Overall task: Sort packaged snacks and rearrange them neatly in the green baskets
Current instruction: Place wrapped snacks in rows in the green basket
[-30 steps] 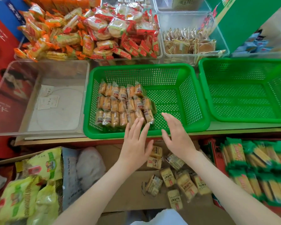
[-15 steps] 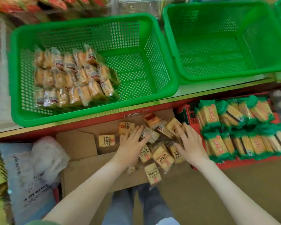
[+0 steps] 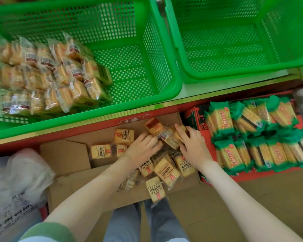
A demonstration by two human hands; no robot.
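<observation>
**In the cardboard box (image 3: 68,154): both hands down among loose snack packs (image 3: 166,170)**

Low in the box, under the counter (image 3: 217,89) edge: left hand (image 3: 143,147) palm-down on the heap, fingers bent over the packs. Gripping or only touching, cannot tell. Just beside it, right hand (image 3: 192,144) with fingers and thumb curled round packs at the heap's far right corner. Between the two hands, a clear-wrapped pack lying tilted. Around and nearer than the hands, more yellow packs scattered flat on the cardboard, some label-up, one at the near edge of the box.

Right of the box, touching it: red carton (image 3: 192,116) filled with green-wrapped crackers (image 3: 252,137) in rows. Left of the box: white plastic bag (image 3: 28,172), blurred.

Up on the counter, left green basket (image 3: 94,119) with stacked snack packs (image 3: 47,79) in rows across its left half, right half bare mesh. Beside it, rims nearly touching, right green basket (image 3: 217,79). At the bottom, jeans (image 3: 122,222) and a green sleeve edge (image 3: 47,231).
</observation>
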